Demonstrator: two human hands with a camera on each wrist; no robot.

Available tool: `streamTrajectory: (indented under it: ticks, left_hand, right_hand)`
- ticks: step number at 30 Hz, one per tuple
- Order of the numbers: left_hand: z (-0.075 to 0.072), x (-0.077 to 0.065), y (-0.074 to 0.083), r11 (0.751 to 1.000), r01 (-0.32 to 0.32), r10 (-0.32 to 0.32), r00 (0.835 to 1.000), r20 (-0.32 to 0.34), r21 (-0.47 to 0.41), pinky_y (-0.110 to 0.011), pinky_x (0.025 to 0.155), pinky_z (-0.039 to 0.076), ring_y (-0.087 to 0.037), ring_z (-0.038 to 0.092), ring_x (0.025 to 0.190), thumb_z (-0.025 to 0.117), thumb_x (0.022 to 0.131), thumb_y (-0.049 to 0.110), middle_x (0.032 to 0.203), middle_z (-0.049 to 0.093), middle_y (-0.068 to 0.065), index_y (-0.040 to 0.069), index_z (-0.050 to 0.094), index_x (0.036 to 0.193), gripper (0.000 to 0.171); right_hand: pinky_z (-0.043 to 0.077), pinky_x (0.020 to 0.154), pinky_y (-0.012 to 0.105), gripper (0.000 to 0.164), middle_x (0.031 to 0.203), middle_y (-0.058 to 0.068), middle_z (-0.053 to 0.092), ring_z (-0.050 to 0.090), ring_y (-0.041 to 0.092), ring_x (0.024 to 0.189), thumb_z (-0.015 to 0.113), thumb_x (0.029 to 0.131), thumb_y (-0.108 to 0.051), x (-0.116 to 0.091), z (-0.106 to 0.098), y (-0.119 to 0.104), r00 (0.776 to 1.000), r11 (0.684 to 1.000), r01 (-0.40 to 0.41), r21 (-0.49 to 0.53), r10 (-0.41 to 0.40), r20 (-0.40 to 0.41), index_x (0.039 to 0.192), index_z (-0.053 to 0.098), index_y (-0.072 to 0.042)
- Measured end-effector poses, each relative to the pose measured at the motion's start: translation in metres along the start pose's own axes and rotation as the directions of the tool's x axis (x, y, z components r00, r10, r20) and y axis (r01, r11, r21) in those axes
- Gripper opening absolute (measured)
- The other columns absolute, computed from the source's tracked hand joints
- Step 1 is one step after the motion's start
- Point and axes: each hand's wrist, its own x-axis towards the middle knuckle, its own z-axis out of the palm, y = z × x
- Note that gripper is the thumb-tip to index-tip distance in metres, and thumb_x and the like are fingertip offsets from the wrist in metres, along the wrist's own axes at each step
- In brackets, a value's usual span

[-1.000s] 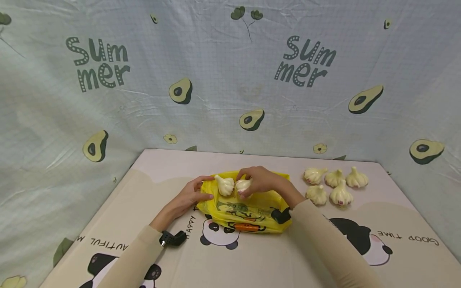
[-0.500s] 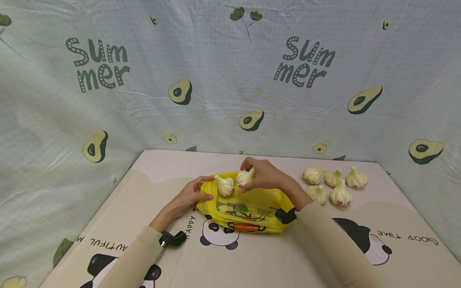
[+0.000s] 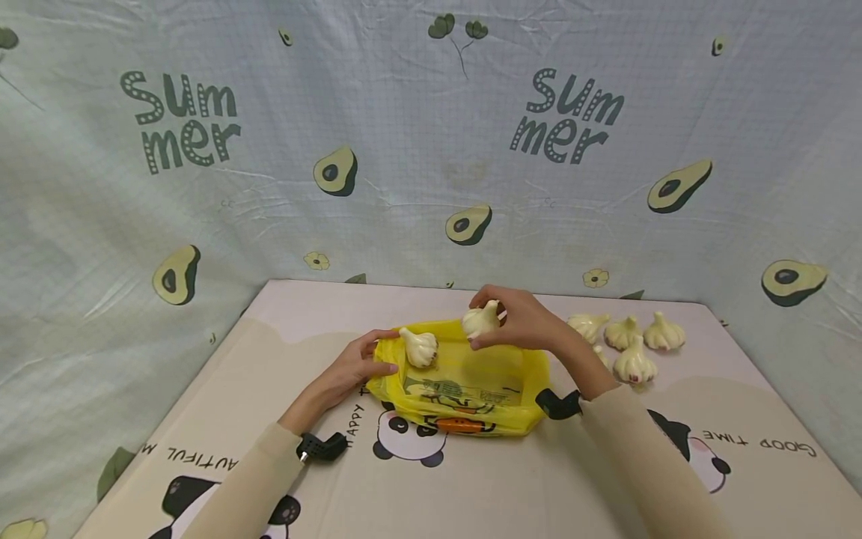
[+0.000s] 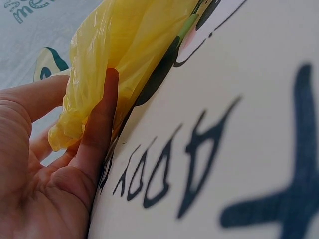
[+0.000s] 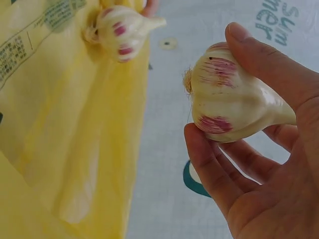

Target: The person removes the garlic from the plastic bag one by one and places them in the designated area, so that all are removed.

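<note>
A yellow plastic bag [image 3: 465, 389] lies on the panda-print mat [image 3: 471, 479]. My left hand [image 3: 360, 363] pinches the bag's left edge between thumb and fingers; that yellow plastic [image 4: 114, 55] fills the top of the left wrist view. One garlic bulb [image 3: 420, 348] rests on the bag beside that hand, and it also shows as a garlic bulb [image 5: 122, 30] in the right wrist view. My right hand [image 3: 518, 322] grips a second garlic bulb [image 3: 481, 320], lifted over the bag's far right edge; up close this held bulb [image 5: 234, 107] is white with purple streaks.
Several more garlic bulbs [image 3: 633, 340] lie in a cluster on the mat to the right of the bag. An avocado-print cloth [image 3: 431, 150] hangs as a backdrop behind and around the mat.
My right hand has lifted its garlic bulb off the bag and carried it up and to the right. The left hand and the other bulb have stayed put.
</note>
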Motion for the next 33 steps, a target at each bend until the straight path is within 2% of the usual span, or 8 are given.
streamTrajectory:
  ticks: [8, 17, 24, 28, 33]
  left_hand:
    - [0.000, 0.000, 0.000, 1.000, 0.001, -0.001, 1.000, 0.008, -0.013, -0.028, 0.099, 0.058, -0.023, 0.059, 0.128, 0.073, 0.092, 0.007, 0.164, 0.038, -0.017, 0.009, 0.042, 0.153, 0.068]
    - [0.000, -0.001, -0.001, 1.000, 0.005, -0.005, 1.000, 0.007, -0.012, -0.027, 0.101, 0.057, -0.024, 0.056, 0.133, 0.073, 0.092, 0.007, 0.166, 0.035, -0.013, 0.010, 0.042, 0.153, 0.068]
    - [0.000, 0.000, -0.001, 1.000, 0.010, -0.010, 1.000, 0.001, -0.004, -0.027, 0.101, 0.056, -0.024, 0.056, 0.133, 0.074, 0.092, 0.008, 0.165, 0.037, -0.014, 0.011, 0.043, 0.153, 0.069]
    - [0.001, 0.000, -0.001, 1.000, 0.006, -0.006, 1.000, -0.004, 0.005, -0.028, 0.101, 0.057, -0.025, 0.056, 0.134, 0.074, 0.092, 0.009, 0.165, 0.037, -0.014, 0.011, 0.043, 0.153, 0.069]
    - [0.000, 0.000, -0.001, 1.000, 0.001, -0.001, 1.000, -0.004, 0.011, -0.028, 0.101, 0.057, -0.025, 0.056, 0.133, 0.074, 0.092, 0.010, 0.165, 0.037, -0.014, 0.010, 0.043, 0.153, 0.069]
  right_hand:
    - [0.058, 0.087, 0.037, 0.053, 0.125, 0.004, 0.067, 0.061, 0.025, 0.107, 0.089, 0.080, -0.036, -0.018, -0.015, 0.006, 0.998, 0.999, -0.043, 0.024, 0.045, -0.053, 0.125, 0.067, -0.019]
    - [0.058, 0.094, 0.043, 0.056, 0.135, 0.003, 0.065, 0.062, 0.025, 0.111, 0.086, 0.083, -0.043, -0.046, -0.030, 0.018, 0.990, 0.997, -0.075, 0.020, 0.077, -0.117, 0.131, 0.067, -0.021]
    - [0.058, 0.092, 0.037, 0.058, 0.137, 0.001, 0.065, 0.059, 0.023, 0.110, 0.085, 0.084, -0.043, -0.069, -0.040, 0.029, 0.978, 0.994, -0.109, 0.000, 0.107, -0.178, 0.134, 0.065, -0.021]
    - [0.059, 0.093, 0.040, 0.058, 0.135, 0.006, 0.065, 0.063, 0.027, 0.112, 0.086, 0.084, -0.040, -0.081, -0.048, 0.033, 0.970, 0.993, -0.121, -0.012, 0.116, -0.214, 0.134, 0.063, -0.020]
    - [0.058, 0.094, 0.047, 0.059, 0.134, 0.013, 0.063, 0.063, 0.033, 0.114, 0.085, 0.085, -0.040, -0.097, -0.057, 0.036, 0.957, 0.982, -0.187, -0.001, 0.181, -0.227, 0.133, 0.061, -0.016]
